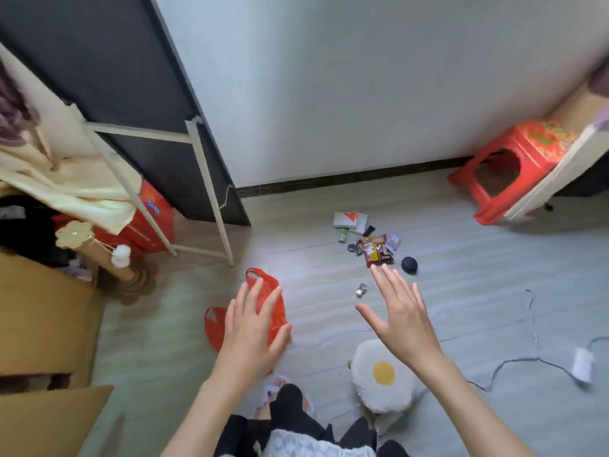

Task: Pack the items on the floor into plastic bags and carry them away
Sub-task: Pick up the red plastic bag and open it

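Both hands (pixel 250 328) (pixel 400 311) spread (fingers straight); red bag (pixel 273 308) under left.

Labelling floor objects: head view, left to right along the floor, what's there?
cardboard box → red plastic bag → snack packet → dark round object → red stool → white adapter

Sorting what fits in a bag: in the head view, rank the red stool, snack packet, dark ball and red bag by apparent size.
1. red stool
2. red bag, partly hidden by the left hand and nearer the camera, so unsure against the stool
3. snack packet
4. dark ball
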The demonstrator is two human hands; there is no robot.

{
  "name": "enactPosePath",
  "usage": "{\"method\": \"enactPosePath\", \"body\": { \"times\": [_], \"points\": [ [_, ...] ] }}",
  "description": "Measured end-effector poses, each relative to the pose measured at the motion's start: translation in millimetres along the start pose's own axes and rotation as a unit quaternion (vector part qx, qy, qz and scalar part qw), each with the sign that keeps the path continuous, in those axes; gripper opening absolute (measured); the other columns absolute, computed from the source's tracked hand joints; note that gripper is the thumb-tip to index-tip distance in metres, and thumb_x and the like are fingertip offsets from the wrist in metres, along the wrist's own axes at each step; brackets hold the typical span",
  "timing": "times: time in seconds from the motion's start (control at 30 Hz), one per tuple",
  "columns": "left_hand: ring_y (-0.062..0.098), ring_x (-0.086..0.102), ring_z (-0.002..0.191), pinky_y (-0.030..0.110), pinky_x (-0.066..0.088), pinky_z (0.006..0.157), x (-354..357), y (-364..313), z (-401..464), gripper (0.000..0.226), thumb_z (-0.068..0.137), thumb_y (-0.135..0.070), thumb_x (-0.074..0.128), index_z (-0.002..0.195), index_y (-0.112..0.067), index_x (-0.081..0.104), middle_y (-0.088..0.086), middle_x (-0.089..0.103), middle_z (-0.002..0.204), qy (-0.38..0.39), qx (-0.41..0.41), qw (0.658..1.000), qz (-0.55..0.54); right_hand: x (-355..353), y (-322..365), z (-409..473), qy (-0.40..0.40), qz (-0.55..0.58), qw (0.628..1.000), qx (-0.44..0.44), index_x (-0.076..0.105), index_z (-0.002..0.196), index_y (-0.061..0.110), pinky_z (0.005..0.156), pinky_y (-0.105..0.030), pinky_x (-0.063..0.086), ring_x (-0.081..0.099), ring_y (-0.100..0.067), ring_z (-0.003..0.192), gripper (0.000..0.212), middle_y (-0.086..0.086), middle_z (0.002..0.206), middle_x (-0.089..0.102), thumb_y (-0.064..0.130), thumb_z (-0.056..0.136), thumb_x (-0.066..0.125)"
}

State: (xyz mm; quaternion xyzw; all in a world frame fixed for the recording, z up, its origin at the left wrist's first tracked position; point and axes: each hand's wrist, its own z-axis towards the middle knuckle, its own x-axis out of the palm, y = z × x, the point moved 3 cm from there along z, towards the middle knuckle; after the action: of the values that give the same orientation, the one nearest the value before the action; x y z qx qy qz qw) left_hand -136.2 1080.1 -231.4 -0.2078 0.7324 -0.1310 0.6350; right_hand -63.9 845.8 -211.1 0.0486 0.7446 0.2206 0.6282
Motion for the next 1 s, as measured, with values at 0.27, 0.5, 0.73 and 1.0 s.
{"method": "enactPosePath", "body": {
  "times": [0.27, 0.5, 0.73, 1.0],
  "points": [
    [0.036, 0.023, 0.136, 0.053, 0.028, 0.105, 22, 0, 97, 0.067, 0.079, -0.055, 0.030, 0.135, -0.020, 0.043, 0.013, 0.034, 0.146, 0.066, 0.002, 0.996, 0.054, -2, -54, 70, 0.030, 0.021, 0.998, 0.049, 0.015, 0.146, 0.028, 0.116, -0.034, 0.003, 0.011, -0.013, 0.144, 0.079, 0.003, 0.155, 0.017, 0.068, 0.079, 0.024],
    [0.043, 0.034, 0.131, 0.054, 0.035, 0.100, 6, 16, 239, 0.070, 0.079, -0.054, 0.029, 0.133, -0.014, 0.047, 0.020, 0.042, 0.140, 0.051, -0.005, 0.995, 0.087, -14, -68, 201, 0.046, 0.005, 0.999, 0.028, 0.018, 0.146, 0.024, 0.116, -0.033, 0.000, 0.010, -0.012, 0.144, 0.068, 0.002, 0.155, 0.017, 0.053, 0.087, 0.036],
    [0.033, 0.015, 0.140, 0.045, 0.018, 0.112, 22, -6, 286, 0.084, 0.071, -0.063, 0.015, 0.140, -0.019, 0.035, 0.014, 0.027, 0.149, 0.060, -0.068, 0.996, 0.020, -15, -80, 271, 0.056, 0.013, 0.998, 0.018, 0.020, 0.146, 0.026, 0.116, -0.033, 0.001, 0.012, -0.014, 0.144, 0.085, 0.001, 0.154, 0.020, 0.067, 0.071, 0.014],
    [0.032, 0.017, 0.140, 0.049, 0.020, 0.110, 57, -1, 280, 0.079, 0.074, -0.059, 0.015, 0.140, -0.021, 0.036, 0.010, 0.029, 0.149, 0.089, -0.134, 0.987, 0.026, 7, -98, 321, 0.144, -0.034, 0.988, -0.043, 0.016, 0.146, 0.027, 0.116, -0.035, 0.001, 0.011, -0.014, 0.144, 0.080, 0.003, 0.155, 0.019, 0.065, 0.076, 0.016]
  ]
}}
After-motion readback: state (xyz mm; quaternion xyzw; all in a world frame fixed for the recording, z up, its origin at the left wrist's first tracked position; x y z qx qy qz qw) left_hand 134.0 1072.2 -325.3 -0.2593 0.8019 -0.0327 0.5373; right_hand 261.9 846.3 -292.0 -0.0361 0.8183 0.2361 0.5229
